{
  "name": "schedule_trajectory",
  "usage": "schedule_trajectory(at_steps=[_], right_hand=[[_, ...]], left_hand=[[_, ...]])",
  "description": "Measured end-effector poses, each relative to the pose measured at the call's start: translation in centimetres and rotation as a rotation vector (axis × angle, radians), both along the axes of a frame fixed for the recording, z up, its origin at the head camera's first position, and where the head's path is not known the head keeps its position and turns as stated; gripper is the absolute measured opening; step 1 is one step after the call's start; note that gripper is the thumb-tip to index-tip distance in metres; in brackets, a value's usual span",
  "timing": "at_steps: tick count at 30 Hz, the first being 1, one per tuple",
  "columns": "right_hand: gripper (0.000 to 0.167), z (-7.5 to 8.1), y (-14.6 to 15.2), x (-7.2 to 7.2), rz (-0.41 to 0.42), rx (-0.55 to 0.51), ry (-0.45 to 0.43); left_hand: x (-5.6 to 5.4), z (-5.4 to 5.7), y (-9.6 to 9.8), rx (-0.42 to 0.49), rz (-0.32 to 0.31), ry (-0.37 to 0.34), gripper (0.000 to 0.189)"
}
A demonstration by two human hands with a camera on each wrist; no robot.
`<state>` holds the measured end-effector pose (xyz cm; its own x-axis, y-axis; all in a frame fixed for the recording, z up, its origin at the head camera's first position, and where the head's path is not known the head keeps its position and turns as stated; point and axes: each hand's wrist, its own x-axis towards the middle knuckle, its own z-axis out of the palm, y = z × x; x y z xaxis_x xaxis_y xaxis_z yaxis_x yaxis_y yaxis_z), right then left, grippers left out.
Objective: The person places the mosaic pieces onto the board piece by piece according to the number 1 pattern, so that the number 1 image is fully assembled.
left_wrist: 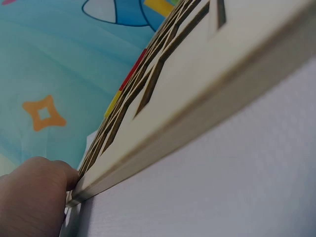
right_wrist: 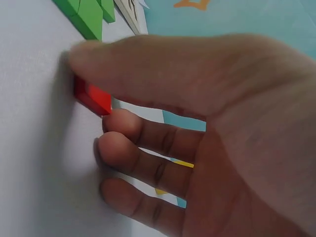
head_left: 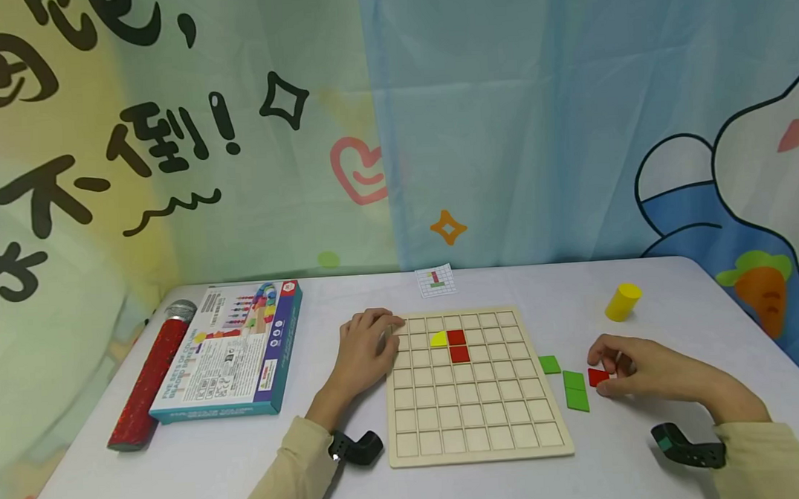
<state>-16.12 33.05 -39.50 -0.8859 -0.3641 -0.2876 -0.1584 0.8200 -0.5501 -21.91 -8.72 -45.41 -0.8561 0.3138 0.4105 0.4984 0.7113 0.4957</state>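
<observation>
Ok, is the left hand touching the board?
Touching: the left wrist view shows the left hand against the board at one corner.

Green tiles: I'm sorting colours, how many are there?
3: one tile beside the board, a second tile and third tile adjoining, nearer the right hand; any beneath it would be hidden.

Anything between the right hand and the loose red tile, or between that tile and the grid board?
Nothing visible separates the right hand from the loose red tile, which it pinches. Two green tiles lie between that tile and the grid board, a third at the board's edge; lifting over them should probably clear.
</observation>
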Motion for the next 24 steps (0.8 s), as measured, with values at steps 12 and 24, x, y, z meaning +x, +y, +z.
schedule_trajectory(at_steps=[12,24], right_hand=[[0.029,0.0,-0.4,-0.2,-0.017,0.023,0.102],[0.028,-0.4,-1.6,-0.5,0.019,-0.056,0.21]], left_hand=[[-0.1,0.1,-0.1,-0.002,0.004,-0.02,0.023],[-0.1,0.1,0.0,0.014,-0.007,-0.016,0.022]])
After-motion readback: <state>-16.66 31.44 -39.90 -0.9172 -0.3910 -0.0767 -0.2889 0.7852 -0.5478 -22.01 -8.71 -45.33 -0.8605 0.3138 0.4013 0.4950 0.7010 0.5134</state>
